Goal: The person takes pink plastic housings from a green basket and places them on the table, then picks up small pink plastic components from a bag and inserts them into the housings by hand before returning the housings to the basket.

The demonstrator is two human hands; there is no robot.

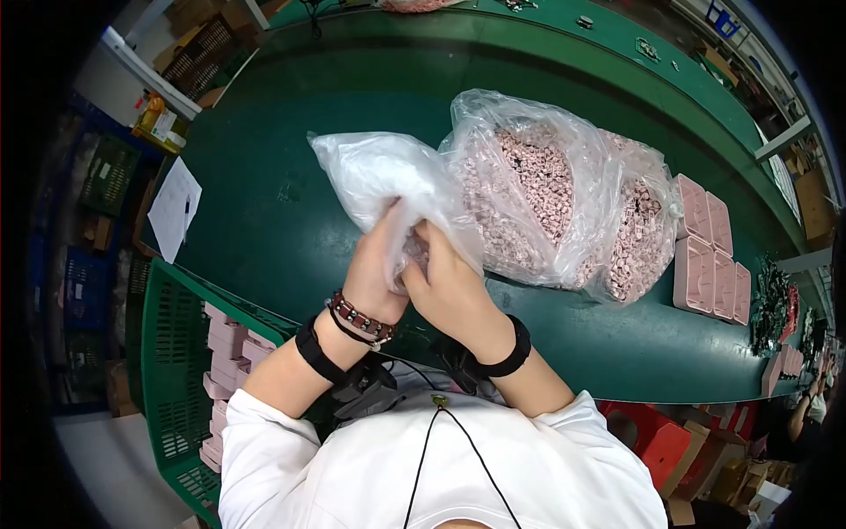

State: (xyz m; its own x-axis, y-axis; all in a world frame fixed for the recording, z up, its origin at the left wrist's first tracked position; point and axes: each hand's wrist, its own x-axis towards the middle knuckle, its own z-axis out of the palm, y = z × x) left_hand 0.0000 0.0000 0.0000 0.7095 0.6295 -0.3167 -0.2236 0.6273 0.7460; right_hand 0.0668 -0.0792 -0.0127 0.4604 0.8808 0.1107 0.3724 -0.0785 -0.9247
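Observation:
A translucent white plastic bag [388, 167] lies on the green work table, its body puffed out away from me. My left hand [374, 269] grips the gathered near end of this bag, fingertips hidden in the film. Close beside it, my right hand [449, 286] is closed on the same end. What the bag holds cannot be made out through the film. Touching its right side is a large clear bag [502, 207] full of small pink parts. Another clear bag [639, 216] of pink parts rests against that one.
Pink divided trays [696, 278] stand on the right of the table [273, 229], with dark small parts [771, 309] beyond them. A paper sheet with a pen [176, 207] lies at the left edge. A green crate [176, 379] of pink boxes stands at my left.

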